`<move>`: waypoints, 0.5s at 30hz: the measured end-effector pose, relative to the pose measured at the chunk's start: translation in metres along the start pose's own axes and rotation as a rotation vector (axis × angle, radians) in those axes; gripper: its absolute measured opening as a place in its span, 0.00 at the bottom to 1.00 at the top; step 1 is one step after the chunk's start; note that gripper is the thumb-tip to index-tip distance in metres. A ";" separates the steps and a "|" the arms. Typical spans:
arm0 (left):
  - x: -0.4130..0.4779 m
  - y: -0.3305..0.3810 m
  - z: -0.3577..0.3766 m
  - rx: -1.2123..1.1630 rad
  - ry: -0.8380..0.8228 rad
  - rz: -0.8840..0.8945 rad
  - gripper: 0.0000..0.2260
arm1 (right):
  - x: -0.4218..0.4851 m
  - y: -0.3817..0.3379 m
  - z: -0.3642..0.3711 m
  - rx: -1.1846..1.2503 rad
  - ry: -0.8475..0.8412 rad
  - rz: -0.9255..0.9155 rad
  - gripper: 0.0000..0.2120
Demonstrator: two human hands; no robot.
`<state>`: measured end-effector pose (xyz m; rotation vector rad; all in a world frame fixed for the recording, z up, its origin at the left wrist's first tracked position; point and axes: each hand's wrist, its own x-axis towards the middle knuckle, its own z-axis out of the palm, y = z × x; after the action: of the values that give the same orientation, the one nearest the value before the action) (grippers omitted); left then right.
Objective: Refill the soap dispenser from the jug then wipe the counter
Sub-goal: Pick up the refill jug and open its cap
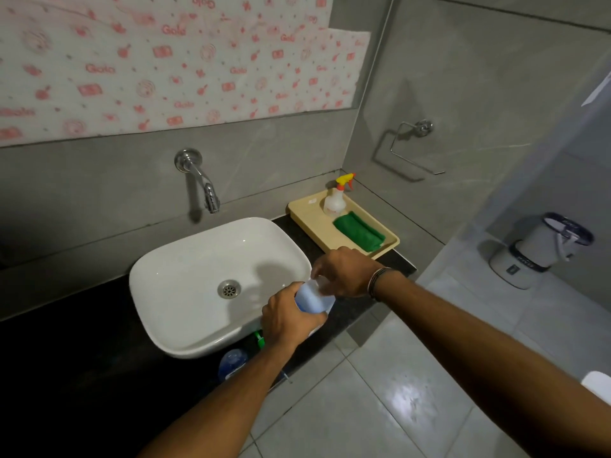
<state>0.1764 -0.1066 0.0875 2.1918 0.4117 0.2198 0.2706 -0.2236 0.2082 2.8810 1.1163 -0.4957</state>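
A clear jug (314, 299) of pale blue liquid stands on the black counter (82, 358) to the right of the basin. My left hand (287, 322) wraps around its body. My right hand (344, 272) sits on its top, fingers closed over the cap. The soap dispenser (233, 360), a blue bottle, lies near the counter's front edge beneath my left forearm. A green pump piece (259, 338) shows beside it. A folded green cloth (358, 231) rests in a beige tray (307, 213).
A white basin (198, 279) with a drain sits mid-counter below a wall tap (201, 180). A spray bottle (335, 198) with a yellow trigger stands in the tray. A towel ring (410, 147) hangs on the right wall. A white bin (542, 249) stands on the tiled floor.
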 end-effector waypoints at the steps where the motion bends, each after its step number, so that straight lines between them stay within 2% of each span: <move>1: 0.000 0.000 -0.001 -0.001 0.006 0.005 0.33 | -0.002 -0.002 -0.004 0.025 0.013 -0.020 0.17; 4: -0.001 -0.001 -0.003 -0.006 0.021 0.015 0.32 | -0.004 -0.006 -0.006 0.052 0.033 0.024 0.26; 6: -0.002 -0.002 -0.004 0.001 0.017 0.010 0.33 | -0.002 -0.011 -0.001 -0.025 0.012 0.082 0.23; 8: -0.003 -0.003 -0.002 -0.001 0.015 0.003 0.33 | -0.003 -0.012 0.001 -0.013 0.007 0.065 0.16; 10: -0.002 -0.004 -0.001 -0.011 0.025 0.004 0.31 | -0.003 -0.011 -0.001 0.038 0.020 0.024 0.20; 13: 0.000 -0.008 0.000 -0.014 0.022 -0.004 0.31 | 0.000 -0.014 0.001 0.013 0.015 0.090 0.28; 15: 0.002 -0.010 0.002 -0.011 0.008 -0.005 0.32 | 0.003 -0.014 0.007 -0.035 0.017 0.089 0.22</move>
<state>0.1766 -0.1017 0.0781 2.1793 0.4199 0.2279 0.2616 -0.2117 0.2022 2.8940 0.9829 -0.4447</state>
